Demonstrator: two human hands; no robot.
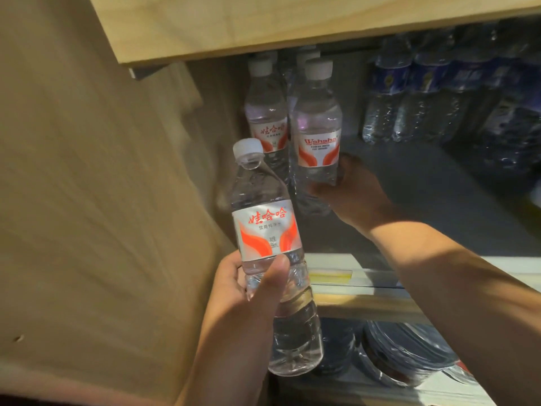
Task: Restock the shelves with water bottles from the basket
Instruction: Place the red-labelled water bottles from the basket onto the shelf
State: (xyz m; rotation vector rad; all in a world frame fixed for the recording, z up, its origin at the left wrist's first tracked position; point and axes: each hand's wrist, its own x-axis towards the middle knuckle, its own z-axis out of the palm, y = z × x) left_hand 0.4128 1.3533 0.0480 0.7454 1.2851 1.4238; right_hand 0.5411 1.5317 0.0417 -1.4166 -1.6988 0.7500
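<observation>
My left hand [248, 291] grips a clear water bottle [269, 230] with a red and white label and a white cap, held tilted in front of the shelf edge. My right hand [354, 191] reaches into the shelf and holds a second bottle [317, 127] of the same kind by its lower part, upright among the stocked ones. Another same-label bottle [265, 112] stands just left of it at the shelf's back, with more behind. The basket is out of view.
A wooden side panel [102, 200] closes the shelf on the left and a wooden board [263, 24] runs above. Blue-labelled bottles [424, 83] fill the right side of the shelf. Dark shelf floor [424, 200] lies between. Large wrapped water containers [409, 353] sit below.
</observation>
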